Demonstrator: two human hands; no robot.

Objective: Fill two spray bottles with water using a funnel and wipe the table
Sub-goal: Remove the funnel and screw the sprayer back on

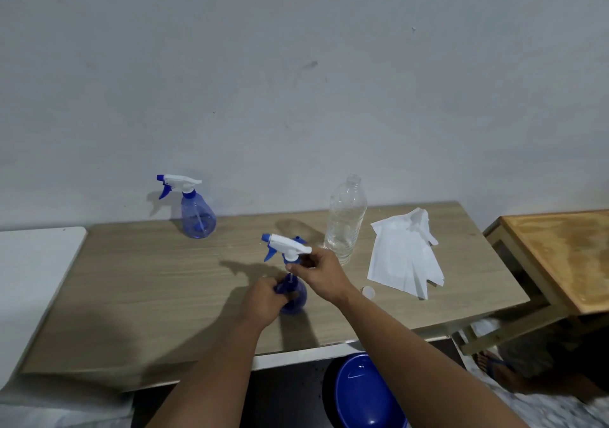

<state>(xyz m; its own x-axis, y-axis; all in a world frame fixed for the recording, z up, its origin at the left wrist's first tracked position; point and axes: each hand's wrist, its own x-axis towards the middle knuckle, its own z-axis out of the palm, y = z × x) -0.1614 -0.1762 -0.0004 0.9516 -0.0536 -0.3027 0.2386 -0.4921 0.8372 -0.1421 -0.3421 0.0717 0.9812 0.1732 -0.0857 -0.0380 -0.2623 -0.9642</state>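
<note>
**Spray head coming off, or going on, the near bottle**

I see my left hand [263,299] wrapped round the belly of the near spray bottle [294,295], its grip pressed together on the blue body to pin it upright on the bench [148,279] so it cannot turn. My right hand [318,271] pinches the collar just below the white trigger head [286,246], and the dip tube shows between head and neck, so the head sits lifted clear of the opening. Whether it is being unscrewed or refitted I cannot tell.

The second spray bottle [197,211] stands capped at the back left, well apart, out of the working space. The clear water bottle [344,220] stands uncapped just behind my right hand, within easy reach for pouring, its small cap [368,291] lying beside my wrist. The white cloth [403,256] lies spread to the right, I judge kept for wiping. Something blue [298,239] peeks behind the trigger head; possibly the funnel, but I cannot be sure.
</note>
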